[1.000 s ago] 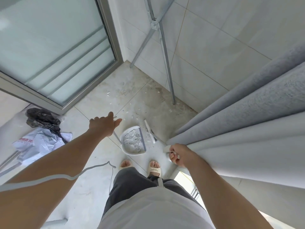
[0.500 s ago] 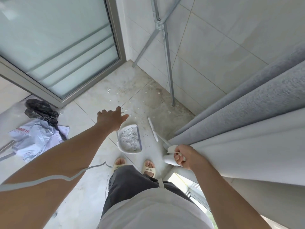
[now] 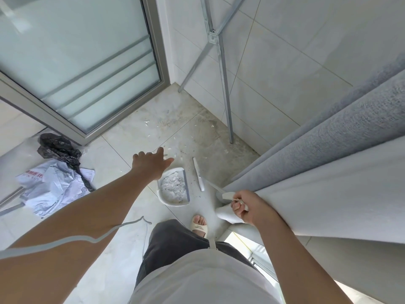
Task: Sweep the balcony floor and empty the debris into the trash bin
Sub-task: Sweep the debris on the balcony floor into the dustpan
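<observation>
A white dustpan (image 3: 174,199) full of white scraps sits on the tiled floor just ahead of my feet. My left hand (image 3: 151,164) hovers above its far left corner, fingers straight and spread, holding nothing that I can see. Right of the dustpan lies the white broom head (image 3: 198,174); its thin metal shaft runs back to a white grip. My right hand (image 3: 247,208) grips that grip, against the hanging cloth. White debris (image 3: 175,139) is scattered on the dirty tiles beyond the pan.
A black bag (image 3: 58,148) and crumpled white paper (image 3: 54,185) lie at the left by the sliding glass door (image 3: 83,62). Metal rack legs (image 3: 226,102) stand against the tiled wall. Grey and white cloth (image 3: 328,150) hangs along the right.
My left hand has drifted right, over the dustpan's corner. The right hand keeps its grip on the broom and has shifted slightly right. One foot is now hidden.
</observation>
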Available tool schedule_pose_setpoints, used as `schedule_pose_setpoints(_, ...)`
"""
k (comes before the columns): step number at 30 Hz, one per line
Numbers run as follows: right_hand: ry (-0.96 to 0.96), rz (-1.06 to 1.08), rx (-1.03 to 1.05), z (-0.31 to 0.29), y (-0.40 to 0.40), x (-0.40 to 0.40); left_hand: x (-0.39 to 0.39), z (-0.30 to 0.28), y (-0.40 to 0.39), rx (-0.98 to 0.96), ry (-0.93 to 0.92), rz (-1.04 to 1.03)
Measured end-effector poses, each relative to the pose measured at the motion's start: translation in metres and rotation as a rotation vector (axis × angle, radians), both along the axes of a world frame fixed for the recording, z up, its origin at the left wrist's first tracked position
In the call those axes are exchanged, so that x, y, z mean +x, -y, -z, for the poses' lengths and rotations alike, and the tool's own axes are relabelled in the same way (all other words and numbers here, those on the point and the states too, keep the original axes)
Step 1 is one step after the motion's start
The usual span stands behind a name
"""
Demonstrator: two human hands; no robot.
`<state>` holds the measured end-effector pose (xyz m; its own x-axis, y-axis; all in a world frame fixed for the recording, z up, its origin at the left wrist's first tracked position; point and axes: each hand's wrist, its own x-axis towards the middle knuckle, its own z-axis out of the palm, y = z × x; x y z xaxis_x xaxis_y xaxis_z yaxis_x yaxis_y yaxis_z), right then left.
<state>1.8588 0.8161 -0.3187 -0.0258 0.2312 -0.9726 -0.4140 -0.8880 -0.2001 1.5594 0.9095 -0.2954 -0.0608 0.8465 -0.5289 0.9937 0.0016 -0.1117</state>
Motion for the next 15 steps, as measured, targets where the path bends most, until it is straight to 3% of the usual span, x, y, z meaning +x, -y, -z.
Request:
schedule_pose_setpoints(9, 0.134, -0.034, 0.008, -0.004, -0.003, -0.031, -0.030, -0.010, 0.032, -0.046, 0.075, -0.121)
schedule_pose_setpoints(15, 0.092, 0.016, 0.029, -0.018, -0.006, -0.059, -0.066, -0.019, 0.061, -0.060, 0.131, -0.137)
